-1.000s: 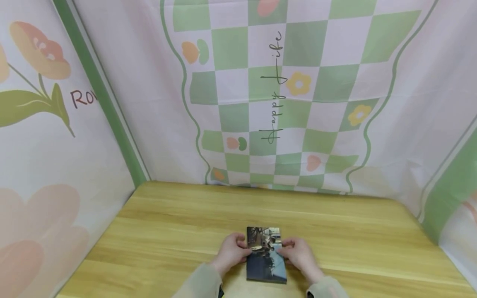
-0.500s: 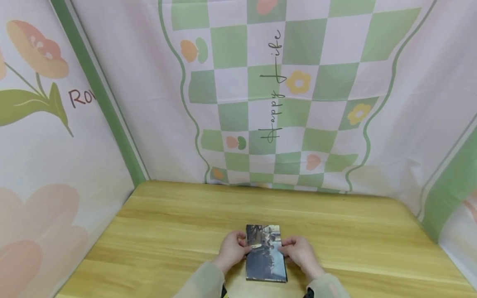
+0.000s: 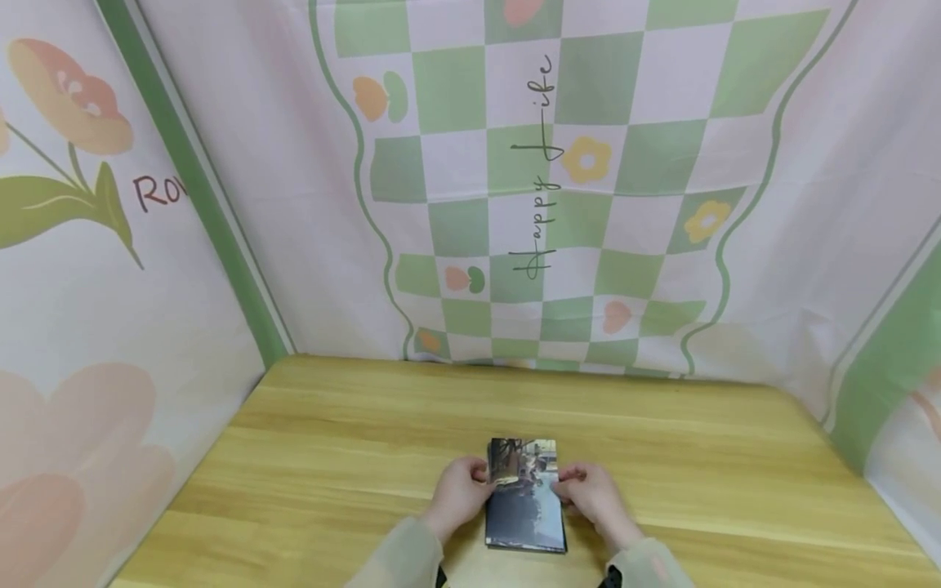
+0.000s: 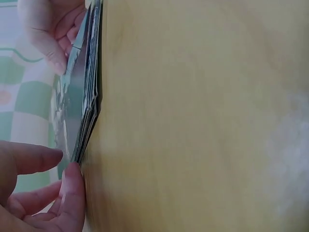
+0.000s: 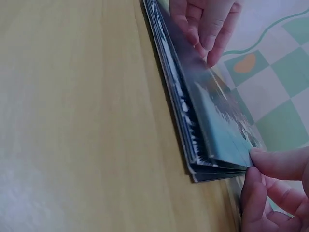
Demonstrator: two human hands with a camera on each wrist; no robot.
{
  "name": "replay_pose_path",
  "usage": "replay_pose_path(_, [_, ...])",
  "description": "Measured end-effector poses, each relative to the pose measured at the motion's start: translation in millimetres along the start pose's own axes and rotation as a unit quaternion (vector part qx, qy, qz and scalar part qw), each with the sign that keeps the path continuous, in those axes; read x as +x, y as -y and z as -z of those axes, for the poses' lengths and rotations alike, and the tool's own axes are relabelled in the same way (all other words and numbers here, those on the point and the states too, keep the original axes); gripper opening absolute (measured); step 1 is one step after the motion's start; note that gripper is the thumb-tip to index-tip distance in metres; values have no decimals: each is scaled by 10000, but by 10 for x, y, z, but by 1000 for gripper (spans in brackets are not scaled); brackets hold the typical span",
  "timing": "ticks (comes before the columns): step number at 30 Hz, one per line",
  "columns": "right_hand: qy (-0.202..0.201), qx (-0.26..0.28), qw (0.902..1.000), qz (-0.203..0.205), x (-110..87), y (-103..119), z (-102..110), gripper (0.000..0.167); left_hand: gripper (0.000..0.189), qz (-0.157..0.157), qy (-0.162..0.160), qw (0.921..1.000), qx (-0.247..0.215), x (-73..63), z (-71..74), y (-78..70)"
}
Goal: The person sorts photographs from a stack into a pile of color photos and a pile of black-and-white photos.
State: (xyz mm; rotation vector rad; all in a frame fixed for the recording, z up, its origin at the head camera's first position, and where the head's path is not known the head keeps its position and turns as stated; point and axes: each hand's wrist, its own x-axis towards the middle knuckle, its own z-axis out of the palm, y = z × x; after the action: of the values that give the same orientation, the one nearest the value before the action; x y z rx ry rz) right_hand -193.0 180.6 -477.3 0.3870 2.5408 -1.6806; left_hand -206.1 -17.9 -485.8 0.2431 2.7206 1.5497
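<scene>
A stack of glossy photo cards [image 3: 524, 514] lies in front of me on the wooden table; the top card carries a dark and pale-blue street picture. Its upper cards sit slightly askew over those beneath, and layered edges [image 5: 181, 104] show in the right wrist view. My left hand [image 3: 461, 494] pinches the left side between thumb and fingers. On the opposite side, my right hand [image 3: 590, 498] pinches the edge, its thumb on the top card [image 5: 224, 130] and fingers below. In the right wrist view, gaps separate some cards at the corner near that hand.
The wooden table [image 3: 331, 441] extends around the stack on all sides. Behind it hangs a green-and-white checked cloth [image 3: 515, 220] with printed words and flowers. A flowered cloth panel [image 3: 66, 327] borders the left side.
The upper cards have shifted slightly away from me, so the layers below now peek out at the left and near edges. Both hands keep their pinch on the sides.
</scene>
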Motion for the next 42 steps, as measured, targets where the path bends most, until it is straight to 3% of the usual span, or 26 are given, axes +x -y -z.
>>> replay_pose_path(6, [-77, 197, 9998, -33, -1, -19, 25, 15, 20, 165, 107, 9995, -263, 8, 7, 24])
replay_pose_path(14, [249, 970, 9946, -277, 10, -74, 94, 15, 18, 67, 68, 9975, -697, 17, -5, 78])
replay_pose_path(20, [393, 1097, 9926, -346, -4, -67, 129, 17, 17, 268, 100, 9951, -946, 27, -16, 84])
replay_pose_path(25, [392, 1052, 9931, -347, -30, -30, 113, 17, 13, 491, 217, 9867, -1531, 16, -11, 56])
replay_pose_path(32, [518, 1109, 9919, -333, -44, -7, 142, 12, 11, 792, 337, 9761, -1996, -11, 20, -6])
replay_pose_path(42, [1257, 1042, 9865, -153, -60, -35, 559, 13, 10, 834, 637, 9608, -2568, -14, -157, -237])
